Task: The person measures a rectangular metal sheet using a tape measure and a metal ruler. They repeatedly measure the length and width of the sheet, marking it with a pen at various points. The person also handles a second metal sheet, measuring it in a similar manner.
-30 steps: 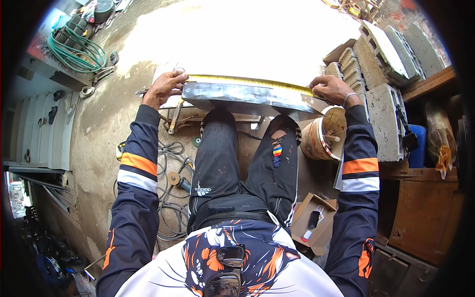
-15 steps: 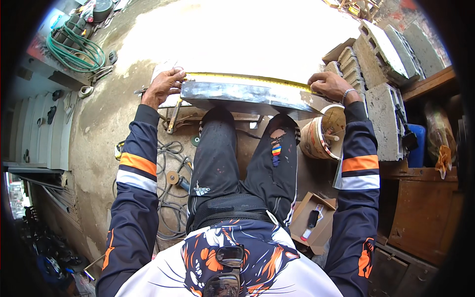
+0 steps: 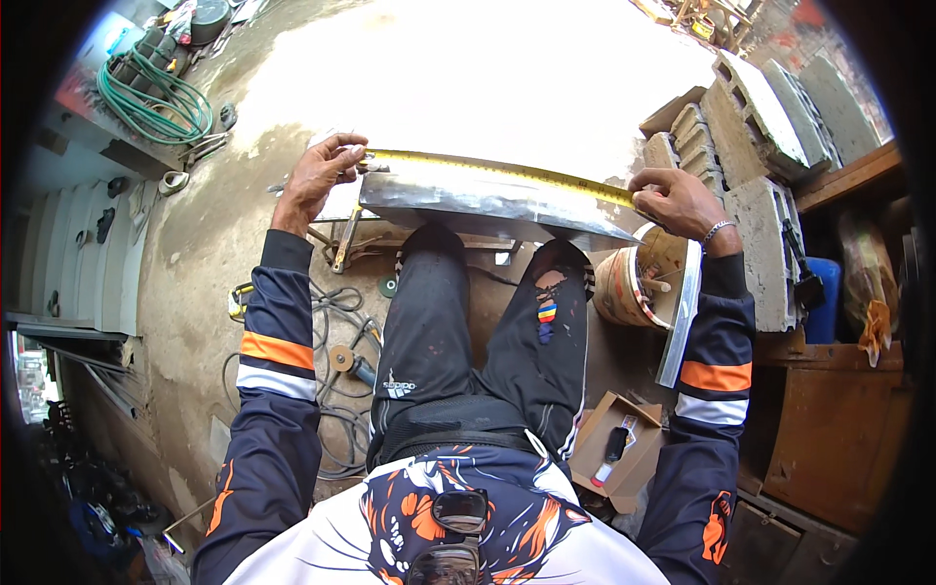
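A yellow tape measure blade [image 3: 497, 174] is stretched from left to right between my hands, just above a long grey metal bar [image 3: 478, 202]. The bar lies across in front of my knees, its surface smeared with pale patches. At the blade's left end, my left hand [image 3: 320, 177] pinches the tip with thumb and fingers, close to the bar's end. My right hand [image 3: 682, 203] is closed on the other end of the blade, beyond the bar's right end; the tape's case does not show. Under the bar's left end stands a clamp-like metal tool [image 3: 345, 239].
A worn bucket [image 3: 616, 285] stands by my right knee, a pale metal strip [image 3: 680, 322] beside it. An open cardboard box [image 3: 590, 450] sits lower right. An angle grinder [image 3: 359, 365] and black cables [image 3: 336, 429] lie on the floor at left. Concrete blocks [image 3: 760, 224] are stacked right.
My right hand has moved right and toward me, drawing the blade to a steeper slant. The pale metal strip beside my right forearm shows more now. My left hand stays near the bar's left end.
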Action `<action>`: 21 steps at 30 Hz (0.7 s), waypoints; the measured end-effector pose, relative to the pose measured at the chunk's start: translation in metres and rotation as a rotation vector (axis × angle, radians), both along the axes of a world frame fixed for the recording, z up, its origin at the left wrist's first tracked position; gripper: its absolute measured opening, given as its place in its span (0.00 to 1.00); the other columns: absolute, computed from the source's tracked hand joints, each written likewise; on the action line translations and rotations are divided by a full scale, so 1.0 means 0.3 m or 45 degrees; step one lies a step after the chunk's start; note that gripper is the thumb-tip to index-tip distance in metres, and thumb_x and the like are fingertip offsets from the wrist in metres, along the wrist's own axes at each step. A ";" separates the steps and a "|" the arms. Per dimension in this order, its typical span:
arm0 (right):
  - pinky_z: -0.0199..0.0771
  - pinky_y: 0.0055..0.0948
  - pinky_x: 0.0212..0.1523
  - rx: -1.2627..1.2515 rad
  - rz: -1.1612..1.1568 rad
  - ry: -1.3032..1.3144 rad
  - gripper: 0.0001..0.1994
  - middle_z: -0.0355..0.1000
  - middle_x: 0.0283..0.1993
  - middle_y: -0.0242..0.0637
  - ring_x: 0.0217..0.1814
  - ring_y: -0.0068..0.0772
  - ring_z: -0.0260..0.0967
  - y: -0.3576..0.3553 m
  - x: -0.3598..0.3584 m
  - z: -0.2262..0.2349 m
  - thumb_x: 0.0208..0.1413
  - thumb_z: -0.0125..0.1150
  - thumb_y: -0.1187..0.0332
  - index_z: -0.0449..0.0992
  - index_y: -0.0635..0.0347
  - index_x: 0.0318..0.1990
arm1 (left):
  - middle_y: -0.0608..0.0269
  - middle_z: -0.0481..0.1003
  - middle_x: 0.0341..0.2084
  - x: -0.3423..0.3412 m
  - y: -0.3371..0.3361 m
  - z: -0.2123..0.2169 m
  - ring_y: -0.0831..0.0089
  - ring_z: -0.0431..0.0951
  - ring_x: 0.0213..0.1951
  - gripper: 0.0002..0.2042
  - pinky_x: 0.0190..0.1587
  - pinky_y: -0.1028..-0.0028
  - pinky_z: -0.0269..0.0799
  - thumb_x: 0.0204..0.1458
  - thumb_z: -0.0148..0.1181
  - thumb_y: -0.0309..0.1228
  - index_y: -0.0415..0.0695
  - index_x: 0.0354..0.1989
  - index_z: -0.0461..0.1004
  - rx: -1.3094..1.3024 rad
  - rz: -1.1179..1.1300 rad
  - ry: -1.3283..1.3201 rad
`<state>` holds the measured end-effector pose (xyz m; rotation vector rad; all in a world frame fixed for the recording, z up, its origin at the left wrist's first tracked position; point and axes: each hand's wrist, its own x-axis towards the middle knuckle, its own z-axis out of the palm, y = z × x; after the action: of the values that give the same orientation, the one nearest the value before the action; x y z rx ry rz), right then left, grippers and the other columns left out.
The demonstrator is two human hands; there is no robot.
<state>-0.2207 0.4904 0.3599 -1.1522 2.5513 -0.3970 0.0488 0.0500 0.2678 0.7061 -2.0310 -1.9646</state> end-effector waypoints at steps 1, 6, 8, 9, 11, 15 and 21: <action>0.78 0.34 0.47 0.006 -0.012 -0.010 0.19 0.80 0.38 0.46 0.41 0.39 0.78 0.003 0.004 -0.003 0.52 0.57 0.59 0.82 0.64 0.43 | 0.72 0.77 0.32 -0.001 0.014 0.005 0.85 0.72 0.31 0.13 0.40 0.77 0.71 0.57 0.68 0.38 0.45 0.46 0.79 -0.010 -0.009 -0.006; 0.78 0.32 0.45 0.024 0.023 -0.008 0.18 0.80 0.37 0.45 0.40 0.37 0.79 -0.014 -0.005 -0.061 0.54 0.58 0.59 0.81 0.65 0.44 | 0.76 0.77 0.32 0.007 0.001 -0.037 0.84 0.70 0.32 0.09 0.40 0.79 0.69 0.57 0.68 0.36 0.47 0.42 0.80 -0.080 0.017 -0.012; 0.78 0.32 0.46 0.019 0.012 -0.018 0.18 0.80 0.37 0.46 0.40 0.37 0.79 -0.021 -0.010 -0.088 0.54 0.58 0.59 0.82 0.65 0.44 | 0.76 0.76 0.32 0.003 -0.007 -0.050 0.84 0.70 0.32 0.09 0.40 0.78 0.70 0.58 0.68 0.36 0.46 0.41 0.80 -0.092 0.037 0.000; 0.78 0.32 0.46 0.018 0.008 -0.024 0.18 0.80 0.38 0.46 0.40 0.36 0.79 -0.028 -0.009 -0.097 0.54 0.58 0.60 0.82 0.65 0.44 | 0.76 0.76 0.32 0.005 -0.010 -0.056 0.84 0.70 0.32 0.08 0.40 0.78 0.70 0.58 0.67 0.36 0.46 0.41 0.80 -0.097 0.049 0.003; 0.77 0.39 0.51 0.033 -0.061 -0.115 0.19 0.80 0.43 0.53 0.46 0.51 0.79 -0.041 -0.015 -0.109 0.50 0.58 0.55 0.83 0.57 0.44 | 0.75 0.76 0.32 0.005 -0.010 -0.066 0.84 0.71 0.32 0.08 0.40 0.77 0.71 0.58 0.67 0.35 0.45 0.41 0.80 -0.080 0.067 0.003; 0.78 0.34 0.48 0.050 -0.056 -0.128 0.20 0.80 0.39 0.49 0.43 0.42 0.79 -0.050 -0.040 -0.125 0.52 0.58 0.57 0.82 0.63 0.44 | 0.73 0.75 0.31 -0.009 0.007 -0.071 0.82 0.71 0.31 0.09 0.39 0.75 0.71 0.59 0.66 0.34 0.43 0.41 0.79 -0.084 0.054 0.002; 0.77 0.34 0.48 0.089 0.009 -0.133 0.20 0.80 0.40 0.49 0.44 0.42 0.79 -0.065 -0.062 -0.121 0.51 0.58 0.57 0.82 0.63 0.44 | 0.71 0.76 0.32 -0.028 0.025 -0.074 0.81 0.72 0.33 0.10 0.40 0.74 0.71 0.60 0.65 0.35 0.41 0.43 0.79 -0.123 0.014 -0.049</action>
<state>-0.2393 0.4709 0.3236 -1.0865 2.4504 -0.3535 0.0403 0.0576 0.2457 0.7370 -2.1233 -1.8464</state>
